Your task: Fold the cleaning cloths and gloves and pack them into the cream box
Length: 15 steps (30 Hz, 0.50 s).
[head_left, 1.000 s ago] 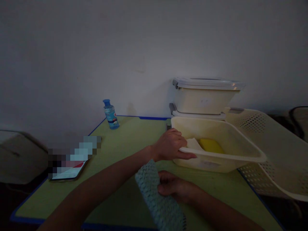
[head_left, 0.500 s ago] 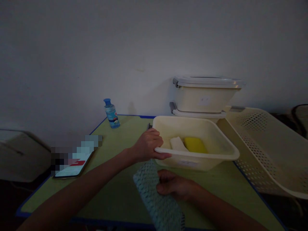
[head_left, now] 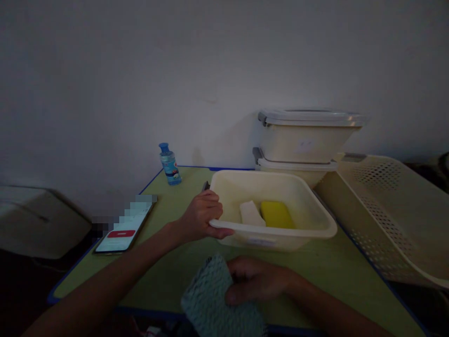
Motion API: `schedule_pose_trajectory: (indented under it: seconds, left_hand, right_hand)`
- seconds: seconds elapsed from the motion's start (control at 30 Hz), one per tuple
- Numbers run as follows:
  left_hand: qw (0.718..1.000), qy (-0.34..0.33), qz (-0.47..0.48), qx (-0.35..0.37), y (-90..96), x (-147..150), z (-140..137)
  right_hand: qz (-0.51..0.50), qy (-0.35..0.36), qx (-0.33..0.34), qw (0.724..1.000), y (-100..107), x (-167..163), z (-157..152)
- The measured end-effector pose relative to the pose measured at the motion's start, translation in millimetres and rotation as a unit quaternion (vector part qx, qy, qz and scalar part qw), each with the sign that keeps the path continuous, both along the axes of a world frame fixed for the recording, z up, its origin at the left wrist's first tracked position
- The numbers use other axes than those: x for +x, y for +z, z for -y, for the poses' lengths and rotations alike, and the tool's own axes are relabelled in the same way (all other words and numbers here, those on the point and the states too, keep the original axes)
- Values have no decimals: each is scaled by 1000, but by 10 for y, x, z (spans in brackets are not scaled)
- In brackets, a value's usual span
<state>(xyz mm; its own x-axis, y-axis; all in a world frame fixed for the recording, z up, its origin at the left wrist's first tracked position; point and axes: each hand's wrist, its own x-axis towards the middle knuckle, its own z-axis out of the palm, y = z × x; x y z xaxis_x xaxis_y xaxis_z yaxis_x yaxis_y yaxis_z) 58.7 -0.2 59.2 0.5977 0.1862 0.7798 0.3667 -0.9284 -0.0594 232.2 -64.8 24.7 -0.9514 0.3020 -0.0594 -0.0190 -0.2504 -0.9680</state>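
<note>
My left hand [head_left: 203, 215] grips the near left corner of a cream plastic bin [head_left: 291, 234], with the thumb along its front rim. Inside the bin lie a white block-like piece [head_left: 251, 214] and a yellow one [head_left: 277, 214], which may be sponges. Closer to me, my right hand [head_left: 252, 278] pinches a light blue-green textured cloth [head_left: 213, 295] between thumb and fingers. The cloth hangs over the table's front part, below the bin and apart from it. Its lower end runs out of view.
A blue bottle [head_left: 170, 164] stands at the table's back left, and a phone [head_left: 122, 229] leans at the left edge. Stacked lidded boxes [head_left: 308, 140] are behind the bin. A perforated laundry basket [head_left: 372, 215] sits to the right. The green table [head_left: 157, 285] has a blue edge.
My left hand and the bin have shifted left relative to the table. My right hand has turned the cloth and drawn it slightly down, away from the bin.
</note>
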Motion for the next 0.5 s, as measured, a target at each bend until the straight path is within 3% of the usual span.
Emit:
schedule_pose_trajectory:
  seconds: [0.3, 0.5]
  left_hand:
    - [1000, 4, -4, 15, 26, -18, 38]
    - [1000, 5, 17, 7, -26, -64, 115]
  right_hand:
    - [17, -99, 20, 995, 656, 2, 292]
    - [91, -261, 98, 956, 1078, 174, 207]
